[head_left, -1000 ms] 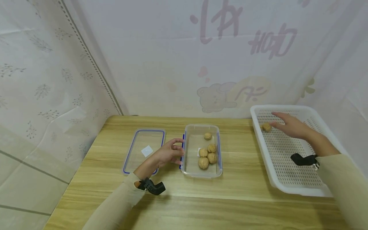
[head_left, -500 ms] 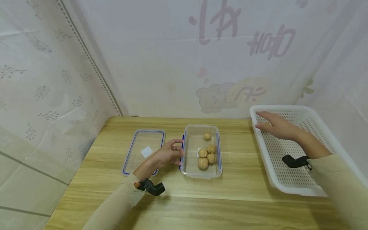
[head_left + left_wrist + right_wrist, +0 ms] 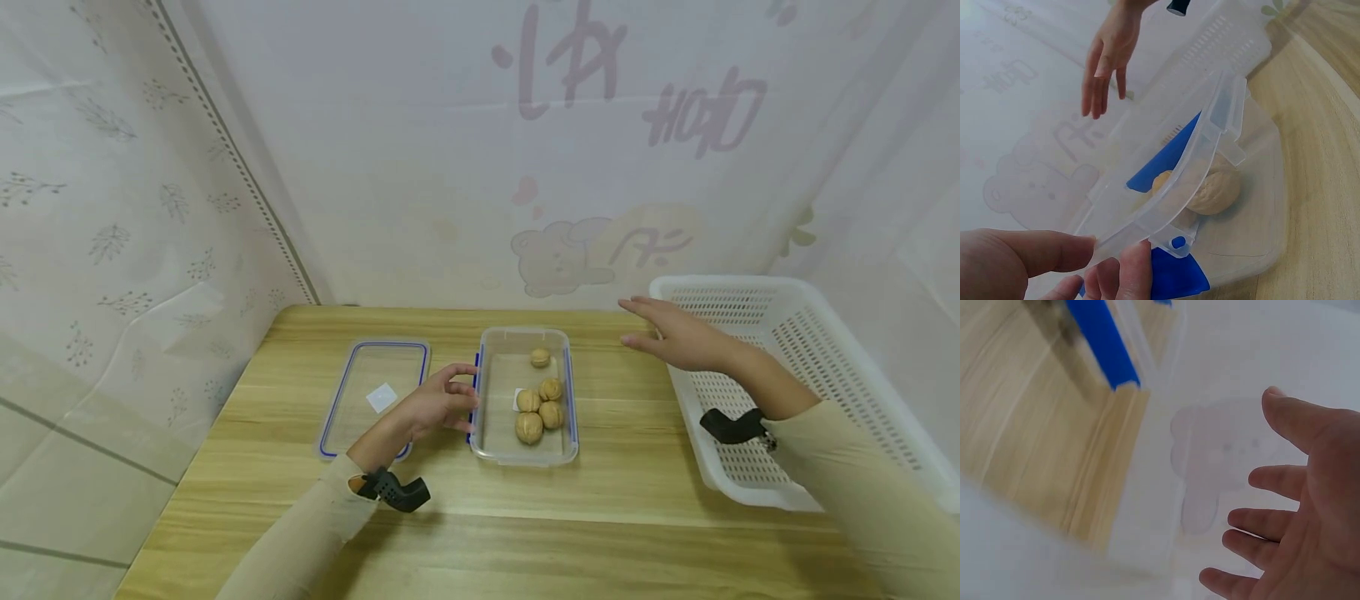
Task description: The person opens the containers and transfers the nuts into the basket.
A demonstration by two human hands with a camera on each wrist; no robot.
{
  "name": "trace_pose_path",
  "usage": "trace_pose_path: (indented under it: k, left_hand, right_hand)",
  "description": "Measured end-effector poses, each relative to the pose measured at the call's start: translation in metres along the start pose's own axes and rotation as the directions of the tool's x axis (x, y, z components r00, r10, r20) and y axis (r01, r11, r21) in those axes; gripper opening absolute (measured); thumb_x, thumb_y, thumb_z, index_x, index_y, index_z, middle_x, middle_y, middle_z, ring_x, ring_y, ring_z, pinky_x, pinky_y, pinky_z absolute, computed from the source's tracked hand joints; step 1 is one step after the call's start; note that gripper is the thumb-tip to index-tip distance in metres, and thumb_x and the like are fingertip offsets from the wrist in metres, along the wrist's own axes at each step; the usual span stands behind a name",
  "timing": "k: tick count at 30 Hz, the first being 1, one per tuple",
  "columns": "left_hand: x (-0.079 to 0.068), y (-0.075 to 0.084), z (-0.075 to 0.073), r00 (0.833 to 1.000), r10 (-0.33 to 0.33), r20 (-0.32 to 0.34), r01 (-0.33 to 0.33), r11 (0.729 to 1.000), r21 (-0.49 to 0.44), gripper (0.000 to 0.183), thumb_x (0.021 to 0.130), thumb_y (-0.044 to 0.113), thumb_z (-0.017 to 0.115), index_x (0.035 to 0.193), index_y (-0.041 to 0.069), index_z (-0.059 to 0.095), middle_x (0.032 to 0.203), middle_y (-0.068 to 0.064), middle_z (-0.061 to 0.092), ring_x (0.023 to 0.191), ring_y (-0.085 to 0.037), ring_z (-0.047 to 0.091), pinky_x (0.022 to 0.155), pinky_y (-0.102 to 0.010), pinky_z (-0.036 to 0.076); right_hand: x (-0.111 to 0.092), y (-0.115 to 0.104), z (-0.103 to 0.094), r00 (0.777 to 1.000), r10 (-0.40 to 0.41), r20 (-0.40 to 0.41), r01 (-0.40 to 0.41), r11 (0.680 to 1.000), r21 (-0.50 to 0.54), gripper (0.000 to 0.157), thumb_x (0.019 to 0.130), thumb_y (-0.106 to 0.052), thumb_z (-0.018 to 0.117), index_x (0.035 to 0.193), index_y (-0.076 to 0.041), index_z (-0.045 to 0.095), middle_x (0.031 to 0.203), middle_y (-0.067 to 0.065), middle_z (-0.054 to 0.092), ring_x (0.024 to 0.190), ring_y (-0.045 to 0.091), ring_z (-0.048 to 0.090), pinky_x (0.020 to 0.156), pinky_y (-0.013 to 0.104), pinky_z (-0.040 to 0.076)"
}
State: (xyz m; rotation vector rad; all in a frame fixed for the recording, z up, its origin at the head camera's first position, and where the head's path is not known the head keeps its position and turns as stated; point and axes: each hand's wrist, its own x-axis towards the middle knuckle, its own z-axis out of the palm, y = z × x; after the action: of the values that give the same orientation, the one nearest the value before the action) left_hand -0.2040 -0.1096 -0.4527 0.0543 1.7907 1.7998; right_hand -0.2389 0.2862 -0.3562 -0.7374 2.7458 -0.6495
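Observation:
My left hand holds the near-left side of a clear plastic food container with blue latches. In the left wrist view, its thumb and fingers pinch the container's rim. Several walnuts lie inside, most grouped toward the front and a single walnut at the back. My right hand is over the left edge of a white perforated basket, fingers pointing left. In the right wrist view, the palm and spread fingers show nothing held.
A clear lid with a blue seal lies on the wooden table left of the container. Patterned white fabric hangs behind the table and along both sides.
My right hand has moved left from inside the basket to its left edge. A walnut seen beside it earlier in the basket is out of sight. The left hand has stayed at the container.

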Motion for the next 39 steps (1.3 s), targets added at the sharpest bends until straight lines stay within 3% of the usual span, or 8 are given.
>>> trace_pose_path:
  k: [11, 21, 28, 36, 39]
  left_hand:
    - [-0.001, 0.0, 0.0, 1.0, -0.005, -0.006, 0.005, 1.0, -0.004, 0.059, 0.098, -0.005, 0.059, 0.151, 0.003, 0.034, 0.103, -0.008, 0.053, 0.089, -0.019, 0.058, 0.07, -0.036, 0.064]
    - [-0.001, -0.001, 0.0, 1.0, -0.004, 0.0, 0.004, 1.0, -0.013, 0.059, 0.098, -0.006, 0.059, 0.151, 0.003, 0.034, 0.103, -0.007, 0.054, 0.089, -0.019, 0.059, 0.07, -0.035, 0.064]
    - [-0.002, 0.0, 0.0, 1.0, -0.012, -0.003, 0.012, 1.0, -0.015, 0.059, 0.098, -0.006, 0.059, 0.151, 0.005, 0.035, 0.103, -0.008, 0.055, 0.09, -0.019, 0.06, 0.069, -0.034, 0.063]
    - [0.0, -0.001, -0.002, 1.0, -0.002, 0.008, 0.002, 1.0, -0.015, 0.06, 0.097, -0.005, 0.059, 0.151, 0.005, 0.034, 0.104, -0.008, 0.055, 0.091, -0.019, 0.06, 0.07, -0.035, 0.064]
    - [0.0, -0.001, -0.002, 1.0, -0.005, 0.011, 0.005, 1.0, -0.018, 0.06, 0.098, -0.005, 0.059, 0.151, 0.005, 0.034, 0.105, -0.008, 0.055, 0.091, -0.019, 0.06, 0.07, -0.034, 0.064]
  right_hand:
    - [0.025, -0.033, 0.026, 0.994, -0.1, 0.042, 0.098, 0.995, 0.035, 0.067, 0.105, -0.035, 0.058, 0.156, 0.001, 0.033, 0.16, 0.029, 0.027, 0.147, 0.048, 0.025, 0.119, 0.065, 0.025]
    - [0.045, -0.06, 0.048, 0.987, -0.139, 0.084, 0.134, 0.989, 0.068, 0.07, 0.104, -0.041, 0.058, 0.155, 0.001, 0.036, 0.16, 0.026, 0.031, 0.147, 0.044, 0.029, 0.118, 0.062, 0.03]
    - [0.062, -0.072, 0.064, 0.976, -0.186, 0.117, 0.179, 0.981, 0.071, 0.068, 0.105, -0.035, 0.058, 0.15, 0.011, 0.037, 0.154, 0.032, 0.037, 0.144, 0.047, 0.034, 0.12, 0.058, 0.029]
    - [0.078, -0.077, 0.078, 0.972, -0.101, 0.212, 0.08, 0.991, 0.104, 0.074, 0.105, -0.033, 0.057, 0.151, 0.017, 0.027, 0.155, 0.036, 0.03, 0.146, 0.048, 0.027, 0.121, 0.057, 0.027]
    - [0.084, -0.078, 0.084, 0.972, -0.07, 0.222, 0.053, 0.995, 0.08, 0.073, 0.104, -0.034, 0.058, 0.147, 0.019, 0.033, 0.144, 0.036, 0.045, 0.135, 0.045, 0.045, 0.115, 0.055, 0.039]
